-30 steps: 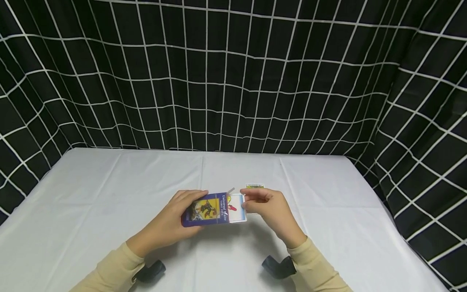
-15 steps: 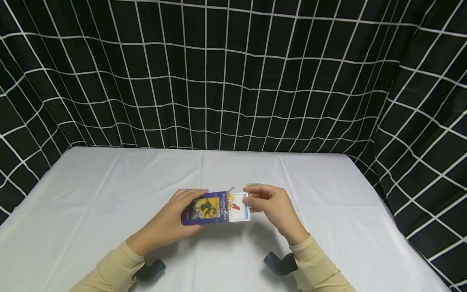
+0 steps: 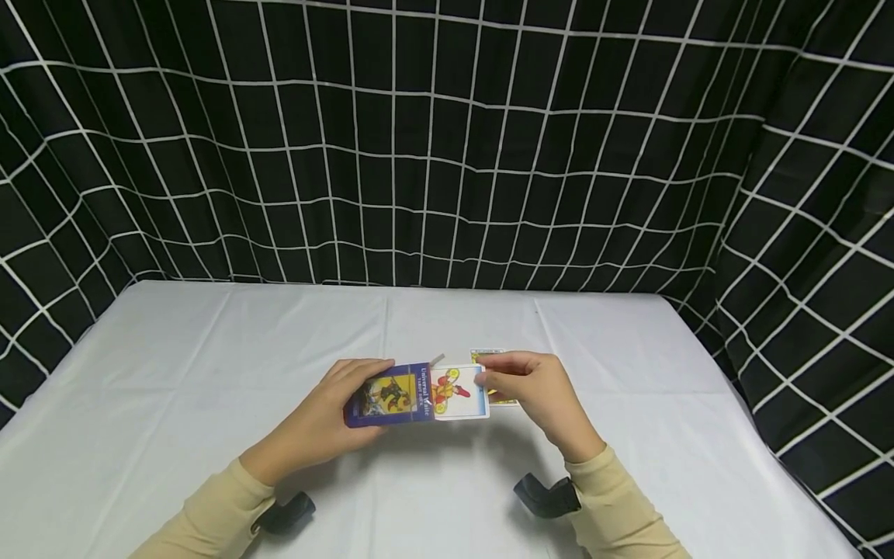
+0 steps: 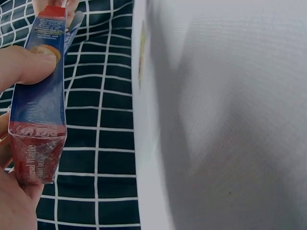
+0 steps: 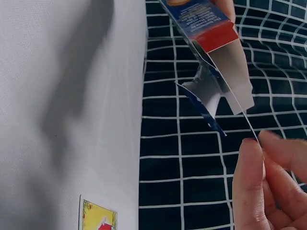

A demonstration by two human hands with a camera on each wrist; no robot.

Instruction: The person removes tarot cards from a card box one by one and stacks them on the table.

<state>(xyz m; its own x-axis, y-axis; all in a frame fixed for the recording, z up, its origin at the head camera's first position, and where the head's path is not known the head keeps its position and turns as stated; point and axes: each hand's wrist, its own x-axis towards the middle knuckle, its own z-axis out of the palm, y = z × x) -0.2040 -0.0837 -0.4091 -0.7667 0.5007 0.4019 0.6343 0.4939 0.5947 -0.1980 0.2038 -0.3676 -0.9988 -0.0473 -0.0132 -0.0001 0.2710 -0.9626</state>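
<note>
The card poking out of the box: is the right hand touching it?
Touching: the right wrist view shows the right hand pinching the card between thumb and fingers.

card (image 3: 461,393) farther out, right hand (image 3: 543,392) rightward

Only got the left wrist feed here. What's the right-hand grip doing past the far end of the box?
Observer: Head view shows the right-hand grip pinching a card that sits partway out of the box.
Operator: I see a thin yellowish sliver on the tablecloth. What is it?
Observer: Looks like a second card; the right wrist view shows its yellow face with a red patch.
</note>
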